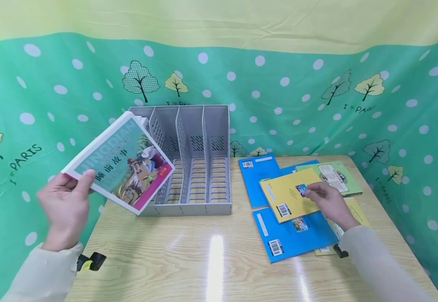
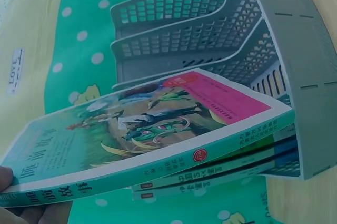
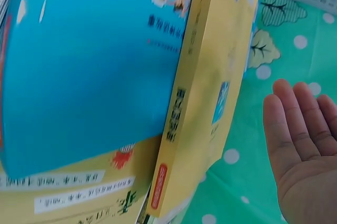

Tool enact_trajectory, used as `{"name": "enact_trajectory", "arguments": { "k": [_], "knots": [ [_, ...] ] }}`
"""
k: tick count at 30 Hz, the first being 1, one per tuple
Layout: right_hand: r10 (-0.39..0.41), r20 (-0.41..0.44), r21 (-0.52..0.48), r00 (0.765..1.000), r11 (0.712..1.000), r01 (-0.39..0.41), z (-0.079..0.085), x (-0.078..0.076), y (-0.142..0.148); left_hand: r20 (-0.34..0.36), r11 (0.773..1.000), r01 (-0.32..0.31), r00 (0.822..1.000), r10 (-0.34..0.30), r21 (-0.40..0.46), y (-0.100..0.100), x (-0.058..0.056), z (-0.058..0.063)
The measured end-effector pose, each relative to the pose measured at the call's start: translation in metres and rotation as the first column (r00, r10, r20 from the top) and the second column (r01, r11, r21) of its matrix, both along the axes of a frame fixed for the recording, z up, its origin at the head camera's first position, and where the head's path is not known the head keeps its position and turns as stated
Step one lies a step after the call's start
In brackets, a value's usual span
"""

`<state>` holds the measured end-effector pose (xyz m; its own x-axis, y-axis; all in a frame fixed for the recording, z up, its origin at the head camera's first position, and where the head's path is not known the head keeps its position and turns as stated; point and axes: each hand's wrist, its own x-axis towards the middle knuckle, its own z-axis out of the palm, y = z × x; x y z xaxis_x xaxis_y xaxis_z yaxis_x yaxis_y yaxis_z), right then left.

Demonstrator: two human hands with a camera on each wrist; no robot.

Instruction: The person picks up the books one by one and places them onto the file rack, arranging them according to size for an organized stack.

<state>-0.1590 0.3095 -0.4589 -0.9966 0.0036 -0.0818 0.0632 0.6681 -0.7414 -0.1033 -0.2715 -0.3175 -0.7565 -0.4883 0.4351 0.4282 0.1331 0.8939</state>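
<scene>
My left hand (image 1: 64, 205) grips a storybook (image 1: 128, 167) by one corner, thumb on the illustrated cover. The book is tilted in front of the leftmost slot of a grey file rack (image 1: 200, 209). Under it in the left wrist view are a few other books (image 2: 205, 175), partly inside that slot. My right hand (image 1: 330, 203) is over a yellow book (image 1: 290, 193) that lies on top of a blue book (image 1: 298, 235). In the right wrist view its fingers (image 3: 303, 124) are extended, with nothing held. Whether they touch the yellow book cannot be told.
More books lie in the loose pile: a blue one (image 1: 256, 180) behind, a green one (image 1: 339, 176) at the back right, and another yellow one (image 1: 356, 212) underneath. The wooden table (image 1: 166, 260) meets a green dotted curtain (image 1: 279, 105) at its back and sides.
</scene>
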Motion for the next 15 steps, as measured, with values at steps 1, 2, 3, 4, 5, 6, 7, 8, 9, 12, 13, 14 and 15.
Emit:
{"name": "enact_trajectory", "arguments": {
  "k": [1, 2, 3, 4, 5, 6, 7, 8, 9, 12, 13, 14, 15],
  "knots": [
    [0.0, -0.002, 0.004, 1.0, 1.0, 0.0, 0.0, -0.001, 0.002, 0.005, 1.0, -0.008, 1.0, 0.008, 0.001, -0.001, -0.001, 0.0],
    [0.001, -0.003, 0.009, 1.0, 1.0, -0.001, 0.0, -0.001, 0.004, 0.007, 1.0, -0.012, 1.0, 0.011, 0.008, -0.002, -0.001, 0.001],
    [0.002, -0.003, 0.014, 1.0, 1.0, -0.002, 0.0, -0.002, 0.005, 0.007, 1.0, -0.01, 1.0, 0.01, 0.022, -0.003, -0.001, 0.001],
    [0.005, -0.002, 0.018, 1.0, 1.0, -0.005, 0.001, -0.003, 0.007, 0.007, 0.999, -0.009, 1.0, 0.009, 0.037, -0.004, -0.002, 0.001],
    [0.004, 0.002, 0.023, 1.0, 1.0, -0.004, 0.001, -0.004, 0.008, 0.007, 0.999, -0.012, 1.0, 0.012, 0.04, -0.005, -0.002, 0.001],
    [0.004, 0.001, 0.028, 1.0, 1.0, -0.004, 0.0, -0.005, 0.009, 0.009, 0.999, -0.014, 1.0, 0.013, 0.048, -0.006, -0.003, 0.001],
    [0.002, 0.002, 0.034, 1.0, 0.999, -0.002, 0.0, -0.006, 0.01, 0.009, 0.998, -0.016, 1.0, 0.015, 0.058, -0.007, -0.003, 0.001],
    [0.0, 0.004, 0.04, 1.0, 0.999, 0.0, 0.0, -0.006, 0.011, 0.009, 0.998, -0.017, 1.0, 0.016, 0.068, -0.008, -0.004, 0.001],
    [-0.002, 0.005, 0.042, 1.0, 0.999, 0.002, 0.0, -0.007, 0.012, 0.01, 0.997, -0.02, 1.0, 0.019, 0.078, -0.009, -0.004, 0.001],
    [-0.014, 0.005, 0.061, 1.0, 0.998, 0.013, -0.003, -0.009, 0.016, 0.037, 0.995, -0.05, 0.998, 0.047, 0.083, -0.012, -0.005, 0.001],
    [-0.016, 0.006, 0.068, 1.0, 0.998, 0.016, -0.003, -0.01, 0.017, 0.05, 0.995, -0.062, 0.997, 0.058, 0.081, -0.013, -0.004, 0.001],
    [-0.019, 0.008, 0.073, 1.0, 0.997, 0.018, -0.004, -0.011, 0.018, 0.064, 0.994, -0.072, 0.996, 0.067, 0.08, -0.014, -0.004, 0.0],
    [-0.023, 0.014, 0.077, 1.0, 0.997, 0.022, -0.005, -0.012, 0.019, 0.084, 0.994, -0.088, 0.993, 0.082, 0.071, -0.015, -0.003, 0.0]
  ]
}}
